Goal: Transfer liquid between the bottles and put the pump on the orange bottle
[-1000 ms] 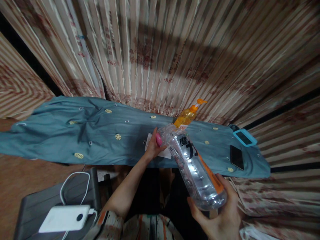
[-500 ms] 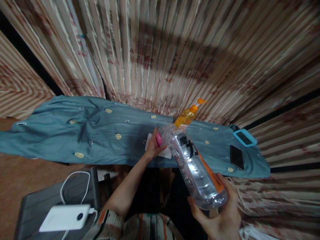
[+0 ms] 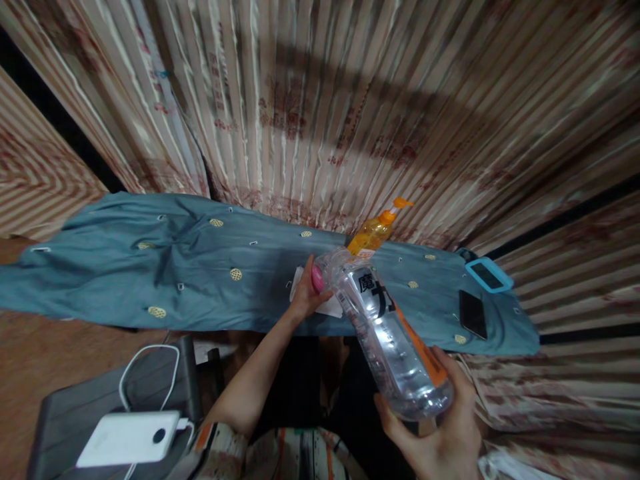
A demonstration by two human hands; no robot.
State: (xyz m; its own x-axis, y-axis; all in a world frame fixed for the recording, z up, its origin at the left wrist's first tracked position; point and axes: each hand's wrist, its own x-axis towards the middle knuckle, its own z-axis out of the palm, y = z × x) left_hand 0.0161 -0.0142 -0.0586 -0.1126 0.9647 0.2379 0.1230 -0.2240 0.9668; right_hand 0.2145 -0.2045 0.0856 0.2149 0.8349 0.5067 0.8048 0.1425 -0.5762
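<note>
A large clear plastic bottle [image 3: 383, 327] with black characters and an orange label slants across the front of the table, its base toward me. My right hand [image 3: 445, 430] grips it around the base, thumb on the near side. At the neck end, my left hand [image 3: 306, 291] is closed round a pink cap [image 3: 317, 278], with the fingertips partly hidden. Beneath that hand lies a white sheet or cloth [image 3: 332, 307]. Just behind the neck stands a pump bottle [image 3: 370, 235] of yellow-orange liquid with an orange pump head.
A teal patterned cloth [image 3: 270, 287] covers the long narrow table. On its right end lie a black phone [image 3: 473, 314] and a blue-framed device [image 3: 489, 275]. A white power bank [image 3: 131, 438] with a cable rests on a grey stool [image 3: 75, 407] at lower left. Pleated curtains [image 3: 310, 100] hang behind.
</note>
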